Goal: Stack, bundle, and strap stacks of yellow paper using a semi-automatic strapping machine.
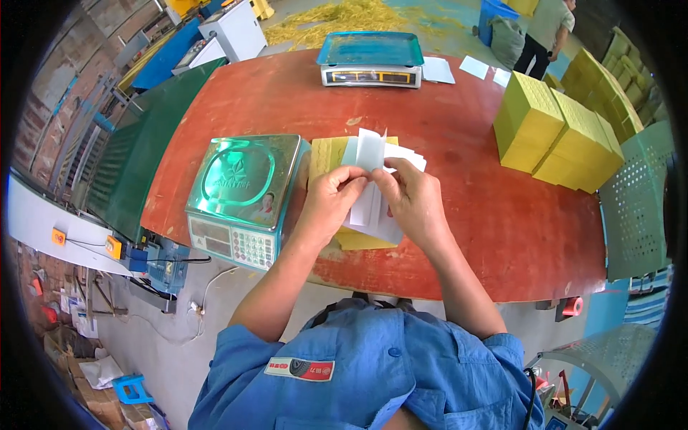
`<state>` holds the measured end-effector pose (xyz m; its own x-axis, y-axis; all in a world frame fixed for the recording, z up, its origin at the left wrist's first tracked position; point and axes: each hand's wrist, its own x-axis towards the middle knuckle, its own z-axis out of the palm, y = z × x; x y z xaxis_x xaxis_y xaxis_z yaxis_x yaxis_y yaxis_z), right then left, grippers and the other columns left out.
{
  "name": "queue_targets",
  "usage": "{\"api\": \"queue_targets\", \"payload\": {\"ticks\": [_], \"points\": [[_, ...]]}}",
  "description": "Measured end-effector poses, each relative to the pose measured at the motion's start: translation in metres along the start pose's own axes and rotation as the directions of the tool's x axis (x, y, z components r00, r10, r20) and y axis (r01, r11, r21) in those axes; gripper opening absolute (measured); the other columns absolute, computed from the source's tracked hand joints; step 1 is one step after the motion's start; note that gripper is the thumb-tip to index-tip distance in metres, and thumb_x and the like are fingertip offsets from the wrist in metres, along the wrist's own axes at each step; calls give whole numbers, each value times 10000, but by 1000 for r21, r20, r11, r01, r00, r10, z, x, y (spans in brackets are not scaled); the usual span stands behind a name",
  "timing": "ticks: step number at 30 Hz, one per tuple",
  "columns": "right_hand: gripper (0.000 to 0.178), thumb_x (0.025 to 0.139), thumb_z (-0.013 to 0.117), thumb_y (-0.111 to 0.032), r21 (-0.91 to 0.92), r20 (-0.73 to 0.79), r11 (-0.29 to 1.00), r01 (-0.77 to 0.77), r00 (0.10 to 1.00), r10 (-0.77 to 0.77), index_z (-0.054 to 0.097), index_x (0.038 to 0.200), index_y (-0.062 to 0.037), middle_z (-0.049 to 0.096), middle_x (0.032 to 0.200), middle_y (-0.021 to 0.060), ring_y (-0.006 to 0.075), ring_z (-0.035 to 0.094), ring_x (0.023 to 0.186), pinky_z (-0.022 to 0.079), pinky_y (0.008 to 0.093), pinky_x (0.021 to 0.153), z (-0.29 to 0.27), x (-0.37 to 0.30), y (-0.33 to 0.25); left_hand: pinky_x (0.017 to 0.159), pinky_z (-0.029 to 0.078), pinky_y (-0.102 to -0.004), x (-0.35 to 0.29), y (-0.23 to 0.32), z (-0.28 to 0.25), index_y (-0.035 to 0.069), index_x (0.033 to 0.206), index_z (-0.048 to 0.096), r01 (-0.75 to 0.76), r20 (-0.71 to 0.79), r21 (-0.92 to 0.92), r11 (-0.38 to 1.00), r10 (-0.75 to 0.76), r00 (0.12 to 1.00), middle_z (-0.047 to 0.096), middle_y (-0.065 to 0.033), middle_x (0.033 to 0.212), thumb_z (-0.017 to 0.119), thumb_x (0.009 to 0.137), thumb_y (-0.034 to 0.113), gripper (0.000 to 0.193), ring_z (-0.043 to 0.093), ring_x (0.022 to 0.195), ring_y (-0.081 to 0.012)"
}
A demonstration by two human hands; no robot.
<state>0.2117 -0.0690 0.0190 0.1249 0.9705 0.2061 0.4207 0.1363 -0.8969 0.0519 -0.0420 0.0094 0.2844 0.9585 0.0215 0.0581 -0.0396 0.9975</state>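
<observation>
Between my two hands, a white sheet of paper [370,148] stands up, pinched near its middle by fingertips and thumbs. My left hand [335,195] grips its left side, fingers closed. From the other side my right hand [414,195] pinches the same paper, thumb close to my left thumb. More white sheets [383,221] lie under my hands on top of a yellow block-shaped stack [331,152], which my hands partly hide. Just left of it sits a teal-cased digital scale [240,179] with a shiny metal plate and a keypad.
A second scale [370,54] with a blue tray stands at the far side of the red table [459,115]. White papers [437,69] lie beside it. Yellow blocks [530,122] are stacked at the right, near a perforated metal chair [638,193]. Another person [548,36] stands beyond.
</observation>
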Motion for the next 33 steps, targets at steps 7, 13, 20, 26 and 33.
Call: {"api": "queue_targets", "payload": {"ticks": [7,13,20,26,33], "points": [[251,847,688,-128,-66,-49,995,-69,997,65,524,743,31,570,619,167,186,529,535,462,368,539,2,1,4,757,455,-220,-2,-11,-9,22,1253,549,-102,23,-51,994,103,994,627,-17,927,554,915,-13,341,568,842,-60],[316,851,687,-90,-41,-210,999,33,977,-41,427,702,8,513,600,147,148,452,549,418,344,518,8,-1,5,677,423,-209,-9,15,-5,60,1509,277,-233,-111,-92,968,223,969,560,7,786,556,884,-55,695,507,728,-44],[357,870,693,-87,4,-319,988,157,936,-148,390,696,-13,440,580,135,165,390,541,398,328,499,-17,-22,0,605,397,-206,-15,42,16,15,894,555,-260,6,-77,963,261,965,533,41,723,569,946,30,56,470,678,-11],[75,876,637,-15,-105,-448,952,289,841,-305,564,892,-15,576,715,122,259,594,595,470,333,543,-78,-41,-2,613,409,-239,12,67,86,7,904,565,-503,212,22,864,488,847,507,6,746,561,959,51,70,461,710,-45],[67,909,585,-12,-150,-657,986,78,737,-159,528,940,4,536,688,68,92,504,617,445,259,567,-208,-27,53,672,430,-239,93,103,213,3,958,583,-311,404,-139,940,340,849,555,9,802,513,974,73,100,483,754,-34]]}}
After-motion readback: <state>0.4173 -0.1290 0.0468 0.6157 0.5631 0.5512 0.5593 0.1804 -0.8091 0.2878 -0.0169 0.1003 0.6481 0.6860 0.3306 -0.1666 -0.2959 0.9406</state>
